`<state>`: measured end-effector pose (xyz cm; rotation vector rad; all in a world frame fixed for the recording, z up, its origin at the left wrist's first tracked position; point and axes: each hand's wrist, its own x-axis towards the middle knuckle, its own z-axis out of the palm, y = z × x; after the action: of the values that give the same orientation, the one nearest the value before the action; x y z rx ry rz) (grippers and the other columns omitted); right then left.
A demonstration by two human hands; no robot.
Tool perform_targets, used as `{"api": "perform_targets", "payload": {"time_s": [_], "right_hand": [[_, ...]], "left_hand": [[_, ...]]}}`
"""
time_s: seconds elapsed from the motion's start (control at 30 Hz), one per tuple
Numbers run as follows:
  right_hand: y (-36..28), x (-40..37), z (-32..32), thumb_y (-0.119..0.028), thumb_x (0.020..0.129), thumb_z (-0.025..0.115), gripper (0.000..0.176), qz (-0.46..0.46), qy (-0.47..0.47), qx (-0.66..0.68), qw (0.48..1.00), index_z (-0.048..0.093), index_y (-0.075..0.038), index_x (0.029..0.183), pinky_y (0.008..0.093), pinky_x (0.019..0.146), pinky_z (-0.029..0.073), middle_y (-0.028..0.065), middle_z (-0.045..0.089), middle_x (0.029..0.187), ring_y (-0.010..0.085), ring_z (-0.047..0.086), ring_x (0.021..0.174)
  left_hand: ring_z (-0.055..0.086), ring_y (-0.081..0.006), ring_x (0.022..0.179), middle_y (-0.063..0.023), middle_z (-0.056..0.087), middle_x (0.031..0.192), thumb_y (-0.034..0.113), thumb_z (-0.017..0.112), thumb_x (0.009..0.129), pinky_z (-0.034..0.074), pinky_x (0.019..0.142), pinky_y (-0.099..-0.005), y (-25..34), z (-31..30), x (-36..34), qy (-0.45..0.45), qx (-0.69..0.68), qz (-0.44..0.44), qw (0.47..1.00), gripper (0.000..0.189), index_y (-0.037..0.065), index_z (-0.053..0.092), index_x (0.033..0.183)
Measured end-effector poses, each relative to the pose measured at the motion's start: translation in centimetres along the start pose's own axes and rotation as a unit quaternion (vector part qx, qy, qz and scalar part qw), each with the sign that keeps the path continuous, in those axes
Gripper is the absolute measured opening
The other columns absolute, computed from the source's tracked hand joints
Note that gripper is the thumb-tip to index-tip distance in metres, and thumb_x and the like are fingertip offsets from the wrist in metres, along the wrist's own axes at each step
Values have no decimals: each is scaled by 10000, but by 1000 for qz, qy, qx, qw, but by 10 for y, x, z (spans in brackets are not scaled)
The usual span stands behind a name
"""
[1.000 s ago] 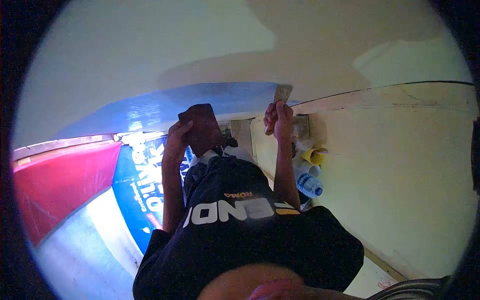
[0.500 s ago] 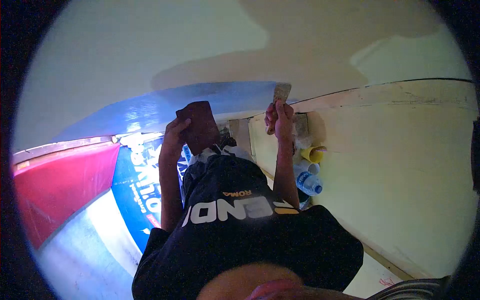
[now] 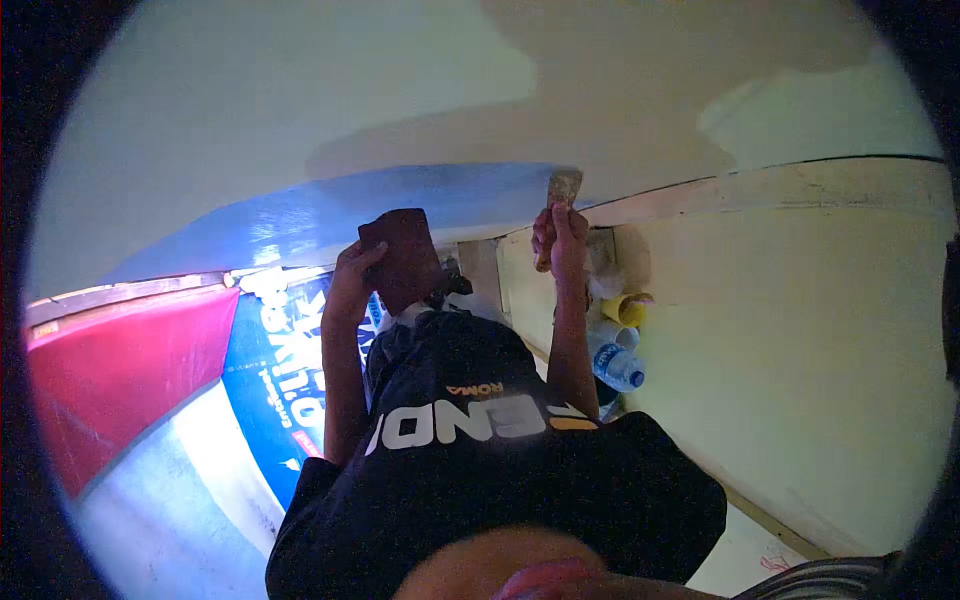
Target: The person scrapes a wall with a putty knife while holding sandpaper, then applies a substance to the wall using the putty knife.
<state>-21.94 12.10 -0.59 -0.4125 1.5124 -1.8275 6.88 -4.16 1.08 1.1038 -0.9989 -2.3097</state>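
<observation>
My left hand (image 3: 358, 275) is closed on the edge of a flat, dark reddish-brown rectangular piece (image 3: 402, 262), thumb lying on its face. In my right hand (image 3: 560, 240) is a putty knife (image 3: 564, 187), fingers wrapped round its handle and the worn blade pointing up. The blade tip overlaps the lower edge of the pale wall (image 3: 420, 120), right beside a shiny bluish strip (image 3: 300, 212). The two hands are apart, in front of my black printed shirt.
A water bottle (image 3: 617, 366) and a yellow cup (image 3: 626, 309) stand near my right forearm. Along the right runs a cream panel (image 3: 780, 330). Red sheeting (image 3: 130, 370) and a blue printed banner (image 3: 275, 370) are at the left.
My left hand has shifted slightly down and right with the brown piece. The putty knife in my right hand has dropped a little.
</observation>
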Motion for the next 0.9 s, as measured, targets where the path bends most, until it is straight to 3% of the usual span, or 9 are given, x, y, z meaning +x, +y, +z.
{"api": "perform_targets", "payload": {"time_s": [0.23,0.63,0.9], "right_hand": [[-2,2,-3,-402,952,534,414,-3,-4,14,1000,526,-57,724,265,354,348,20,472,546,113,424,404],[-16,2,-7,-431,937,550,443,8,28,-101,994,508,-73,681,264,360,355,11,463,522,104,416,377],[-17,7,-8,-417,938,553,419,-10,12,-102,995,508,-74,701,255,363,351,9,481,536,94,422,388]], "left_hand": [[592,-239,1048,-114,620,1140,189,614,876,450,936,-380,3,-8,-3,-3,-2,26,1000,420,-21,537,1232],[603,-220,1017,-122,622,1122,272,633,874,473,909,-348,7,-2,-2,-12,6,28,1000,482,-43,533,1225],[602,-227,1034,-106,623,1134,186,622,867,479,896,-367,5,-3,4,-7,8,3,1000,423,-7,537,1234]]}}
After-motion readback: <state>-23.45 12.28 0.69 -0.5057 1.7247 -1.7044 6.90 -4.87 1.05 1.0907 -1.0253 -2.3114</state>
